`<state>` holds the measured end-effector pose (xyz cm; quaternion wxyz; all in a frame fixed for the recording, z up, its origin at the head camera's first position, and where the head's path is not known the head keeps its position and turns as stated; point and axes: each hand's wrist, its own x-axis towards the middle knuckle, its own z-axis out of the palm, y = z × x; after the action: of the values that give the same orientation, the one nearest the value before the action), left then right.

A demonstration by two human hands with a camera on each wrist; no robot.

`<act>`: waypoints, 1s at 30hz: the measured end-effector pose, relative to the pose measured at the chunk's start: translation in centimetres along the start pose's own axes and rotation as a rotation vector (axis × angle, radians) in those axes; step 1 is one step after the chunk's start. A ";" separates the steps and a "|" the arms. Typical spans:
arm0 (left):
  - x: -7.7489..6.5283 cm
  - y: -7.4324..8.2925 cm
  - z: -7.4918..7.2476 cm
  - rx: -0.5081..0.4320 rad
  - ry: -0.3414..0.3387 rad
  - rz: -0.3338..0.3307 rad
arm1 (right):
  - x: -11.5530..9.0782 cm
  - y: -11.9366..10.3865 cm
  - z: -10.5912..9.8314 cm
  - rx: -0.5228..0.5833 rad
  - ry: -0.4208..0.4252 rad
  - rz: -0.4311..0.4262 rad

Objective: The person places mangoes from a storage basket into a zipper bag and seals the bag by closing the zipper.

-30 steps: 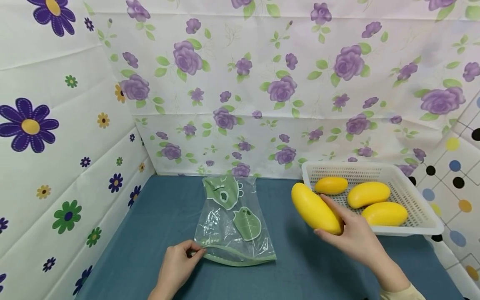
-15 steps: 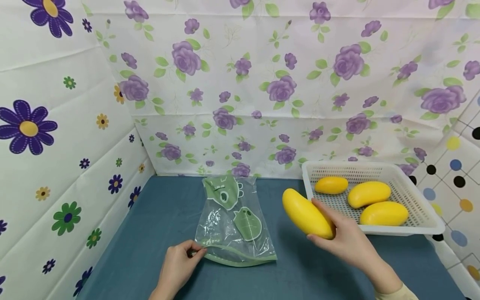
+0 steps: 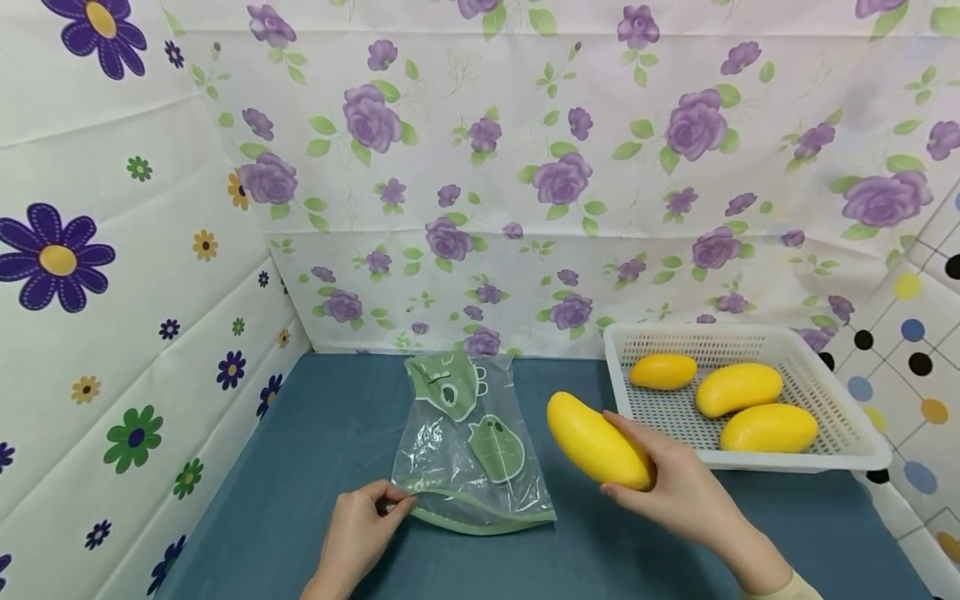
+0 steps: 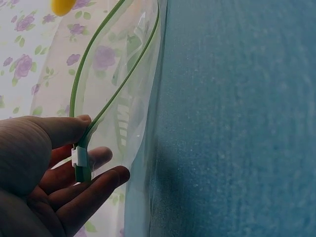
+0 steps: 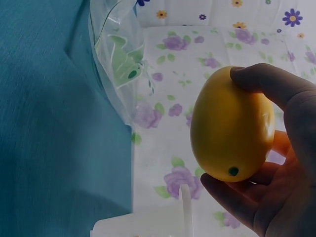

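A clear zip bag [image 3: 450,450] with green cartoon prints lies on the blue table, its green-edged mouth toward me and parted. My left hand [image 3: 363,529] pinches the bag's left corner; in the left wrist view, thumb and fingers hold the green zip strip beside a white slider [image 4: 79,156]. Above the table, between bag and basket, my right hand [image 3: 678,492] grips a yellow mango [image 3: 596,442], tilted with its far end up and left. The right wrist view shows the thumb over the mango [image 5: 229,128] and fingers beneath; a small dark green spot marks its end.
A white perforated plastic basket [image 3: 862,450] stands at the back right, holding a small mango [image 3: 663,371] and two larger ones, one of them the front mango [image 3: 768,427]. Flower-printed sheets [image 3: 487,167] wall the blue table [image 3: 285,467] at the back and left; a dotted sheet [image 3: 915,400] hangs right.
My right hand has carried the mango left and slightly toward me, away from the basket and nearer the bag. The left hand keeps its pinch on the bag's corner, almost unmoved.
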<state>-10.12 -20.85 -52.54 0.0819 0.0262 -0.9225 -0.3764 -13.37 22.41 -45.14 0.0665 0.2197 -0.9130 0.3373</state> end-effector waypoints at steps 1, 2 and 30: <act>0.0 0.0 0.0 -0.001 0.000 -0.002 | 0.0 0.0 0.1 0.001 -0.005 -0.006; 0.0 0.0 0.1 -0.001 0.000 -0.003 | 0.0 -0.1 0.1 0.002 -0.010 -0.008; 0.2 0.5 0.8 0.016 0.021 -0.001 | -0.4 -2.0 3.1 0.042 -0.158 -0.059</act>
<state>-10.40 -19.99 -52.71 0.0910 0.0315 -0.9245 -0.3687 -12.02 19.19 -46.38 -0.0006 0.2739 -0.9011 0.3361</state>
